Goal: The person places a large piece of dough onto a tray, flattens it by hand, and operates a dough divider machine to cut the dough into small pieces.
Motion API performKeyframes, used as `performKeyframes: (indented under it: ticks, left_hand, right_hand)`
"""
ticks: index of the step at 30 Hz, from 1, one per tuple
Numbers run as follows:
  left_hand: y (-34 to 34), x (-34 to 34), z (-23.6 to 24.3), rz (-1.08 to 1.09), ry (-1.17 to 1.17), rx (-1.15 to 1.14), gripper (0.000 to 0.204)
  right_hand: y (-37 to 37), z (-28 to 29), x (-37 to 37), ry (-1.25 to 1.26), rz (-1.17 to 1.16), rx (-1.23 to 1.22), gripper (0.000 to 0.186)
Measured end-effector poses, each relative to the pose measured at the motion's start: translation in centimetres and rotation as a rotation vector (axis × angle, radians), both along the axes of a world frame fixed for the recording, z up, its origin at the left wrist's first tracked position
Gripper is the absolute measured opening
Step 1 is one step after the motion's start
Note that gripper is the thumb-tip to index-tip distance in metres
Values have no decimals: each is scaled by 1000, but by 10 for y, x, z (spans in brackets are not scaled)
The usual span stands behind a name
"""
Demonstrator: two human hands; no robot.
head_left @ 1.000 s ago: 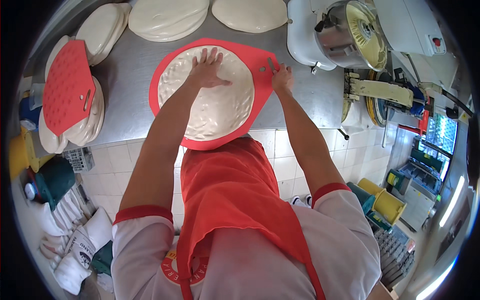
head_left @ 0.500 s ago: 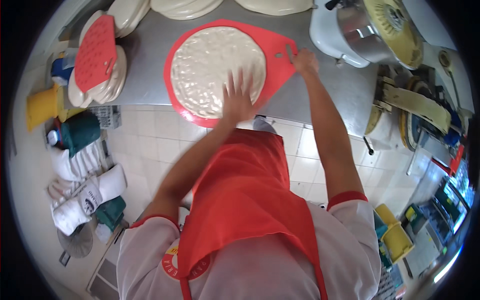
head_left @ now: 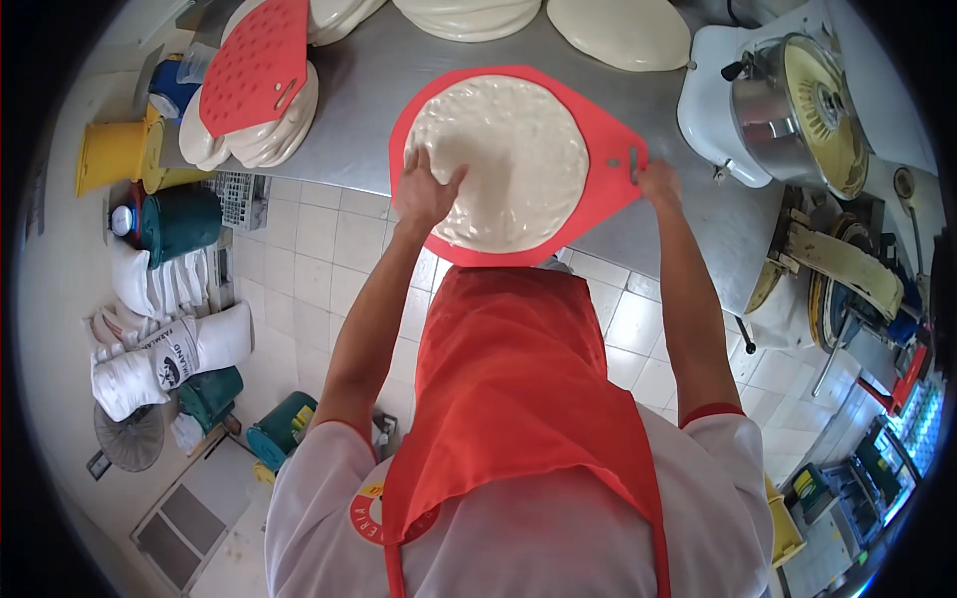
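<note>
A round, dimpled sheet of pale dough lies on a red board with a handle slot at its right end, at the front edge of the steel table. My left hand rests at the dough's left edge, fingers apart and thumb out toward the middle. My right hand has its fingers closed on the board's handle end, to the right of the dough. A dimpled red mat lies over stacked dough rounds on the table's left.
More dough lies along the back of the steel table. A white mixer with a metal bowl stands at the right. Yellow and green bins and white sacks are at the left, on and near the tiled floor.
My left hand has swept from the dough's top across its lower middle to its left edge. My right hand keeps hold of the board's end. The camera's view has shifted.
</note>
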State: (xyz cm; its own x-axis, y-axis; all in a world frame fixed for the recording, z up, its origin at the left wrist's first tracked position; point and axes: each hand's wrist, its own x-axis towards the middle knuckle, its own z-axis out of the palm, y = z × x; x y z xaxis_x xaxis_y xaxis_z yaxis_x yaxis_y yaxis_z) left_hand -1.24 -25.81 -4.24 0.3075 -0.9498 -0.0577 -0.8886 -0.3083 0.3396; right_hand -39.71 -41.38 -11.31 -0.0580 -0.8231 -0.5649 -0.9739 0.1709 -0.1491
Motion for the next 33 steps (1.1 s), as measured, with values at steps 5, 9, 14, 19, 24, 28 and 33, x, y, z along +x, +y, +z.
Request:
performKeyframes:
  ticks: [5, 9, 14, 19, 24, 28, 33]
  left_hand:
    - [-35, 34, -29, -281, 48, 574, 104]
    - [-97, 65, -24, -416, 31, 510, 107]
    - [-87, 32, -51, -654, -2, 405, 104]
    - [-43, 190, -76, -150, 326, -242, 36]
    - [164, 160, -124, 567, 1043, 117, 54]
    - [206, 74, -105, 632, 1231, 586, 94]
    - [155, -91, -110, 338, 1316, 483, 82]
  right_hand:
    - [38, 1, 2, -45, -167, 113, 40]
    - [105, -17, 1, -34, -150, 73, 45]
    - [185, -49, -9, 132, -380, -147, 24]
    - [192, -14, 66, 61, -76, -628, 35]
    - [274, -3, 18, -271, -829, -462, 58]
    - [342, -11, -26, -340, -1013, -427, 58]
    - [485, -75, -155, -454, -1320, -478, 31]
